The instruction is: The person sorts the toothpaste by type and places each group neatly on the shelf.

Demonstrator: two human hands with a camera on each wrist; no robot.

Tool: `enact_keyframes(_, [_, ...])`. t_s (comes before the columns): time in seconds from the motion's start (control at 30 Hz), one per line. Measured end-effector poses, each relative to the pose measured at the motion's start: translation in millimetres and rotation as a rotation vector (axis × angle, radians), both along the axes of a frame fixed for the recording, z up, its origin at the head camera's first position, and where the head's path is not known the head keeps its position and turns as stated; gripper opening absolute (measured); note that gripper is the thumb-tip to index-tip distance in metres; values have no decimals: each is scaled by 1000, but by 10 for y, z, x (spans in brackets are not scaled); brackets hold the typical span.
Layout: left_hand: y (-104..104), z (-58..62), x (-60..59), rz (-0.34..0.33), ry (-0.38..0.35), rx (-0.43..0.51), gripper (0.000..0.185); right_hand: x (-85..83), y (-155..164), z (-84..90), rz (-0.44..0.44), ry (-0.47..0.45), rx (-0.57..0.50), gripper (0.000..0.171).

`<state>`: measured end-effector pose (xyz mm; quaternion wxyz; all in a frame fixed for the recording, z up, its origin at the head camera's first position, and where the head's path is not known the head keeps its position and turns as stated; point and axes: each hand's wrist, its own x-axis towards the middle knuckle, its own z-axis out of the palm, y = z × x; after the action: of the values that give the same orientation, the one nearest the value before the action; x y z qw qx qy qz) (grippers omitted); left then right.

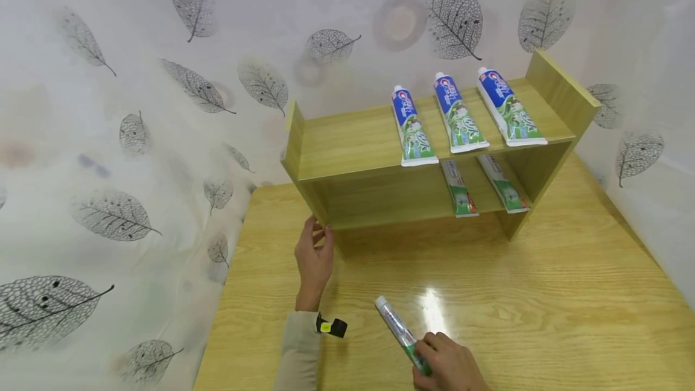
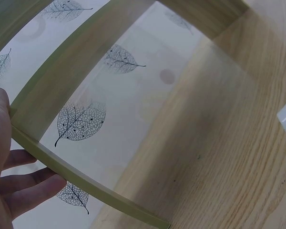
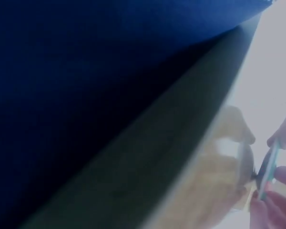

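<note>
My left hand (image 1: 315,258) grips the lower left side panel of a two-tier wooden shelf (image 1: 353,143). In the left wrist view, the thumb and fingers (image 2: 31,191) lie on either side of the panel's edge (image 2: 90,188). Near the table's front, my right hand (image 1: 447,361) holds a green-and-white toothpaste tube (image 1: 399,327) by its flat end, its white cap pointing toward the shelf. The right wrist view shows fingers (image 3: 271,210) pinching the tube (image 3: 268,169) in glare. Two similar tubes, one being a green-and-white tube (image 1: 460,190), lie on the lower tier.
Three blue-and-green toothpaste tubes lie on the top tier, including a middle tube (image 1: 460,114). The shelf stands on a wood-grain table (image 1: 570,276) against a leaf-patterned wall covering (image 1: 163,137). Dark blue cloth (image 3: 86,71) fills much of the right wrist view.
</note>
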<state>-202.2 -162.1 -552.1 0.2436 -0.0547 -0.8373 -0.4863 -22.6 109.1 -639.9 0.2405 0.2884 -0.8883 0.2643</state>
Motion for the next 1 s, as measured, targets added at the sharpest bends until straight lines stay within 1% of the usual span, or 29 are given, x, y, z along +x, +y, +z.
enact_keyframes(0.13, [4, -11, 16, -3, 1, -3, 38, -4, -6, -29, -26, 61, -36, 39])
enact_keyframes(0.3, [7, -18, 33, -2, -6, 0, 39, -27, -7, -9, -24, 101, -88, 35])
enact_keyframes(0.4, [5, -27, 16, 2, 14, -2, 38, -74, 7, 52, -33, 119, -111, 29])
enact_keyframes(0.53, [1, -28, -24, 5, 43, -2, 37, -175, 44, 157, -48, 136, -133, 17])
enact_keyframes(0.67, [5, -16, -47, 0, 54, -1, 37, -277, 100, 256, -54, 145, -156, 8])
enact_keyframes(0.87, [1, -22, -44, 6, 32, 3, 37, -409, 200, 407, -50, 189, -191, 13])
enact_keyframes(0.93, [-3, -24, -35, 10, 24, 2, 37, -440, 230, 462, -54, 202, -194, 19])
enact_keyframes(1.0, [-6, -26, -28, 11, 22, 0, 37, -463, 254, 517, -59, 207, -206, 30])
